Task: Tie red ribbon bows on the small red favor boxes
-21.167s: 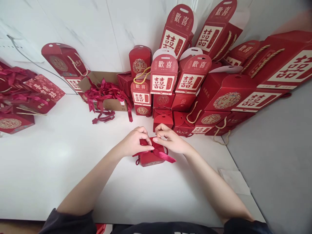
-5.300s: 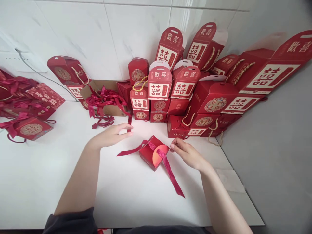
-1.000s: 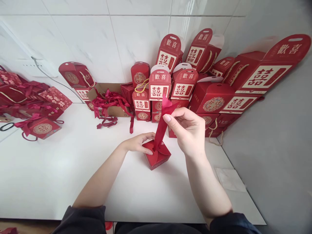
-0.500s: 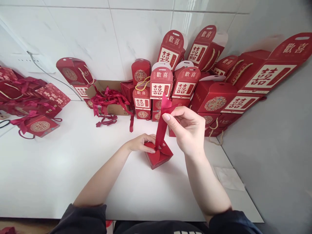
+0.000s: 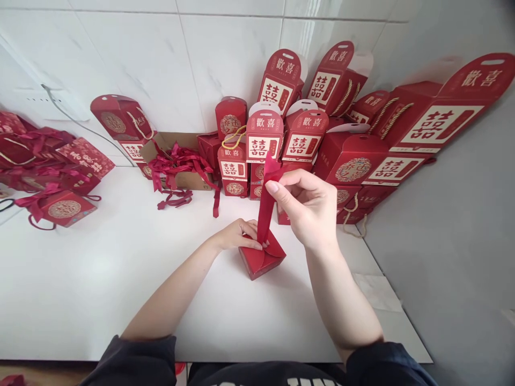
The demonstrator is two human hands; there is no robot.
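A small red gift box point(image 5: 258, 266) with curved, overlapping top flaps sits on the white table in front of me. From the middle of its top a red ribbon point(image 5: 265, 217) rises, pulled upright. My right hand point(image 5: 311, 209) pinches the ribbon's upper part between thumb and fingers, with a loose end sticking up above. My left hand point(image 5: 241, 236) rests on the box top, its thumb and fingers closed around the ribbon's base. The left fingertips are partly hidden behind the ribbon.
Stacked red gift boxes point(image 5: 263, 147) with rope handles line the tiled wall. An open cardboard box point(image 5: 189, 182) holds loose ribbons, some spilling onto the white table point(image 5: 132, 279). Farther left is a ribbon-tied red box point(image 5: 66, 208) beside several others. A grey wall point(image 5: 454, 241) bounds the right side.
My left thumb has shifted slightly right, closer to the ribbon's base. The right hand keeps its pinch on the ribbon, almost in the same place.
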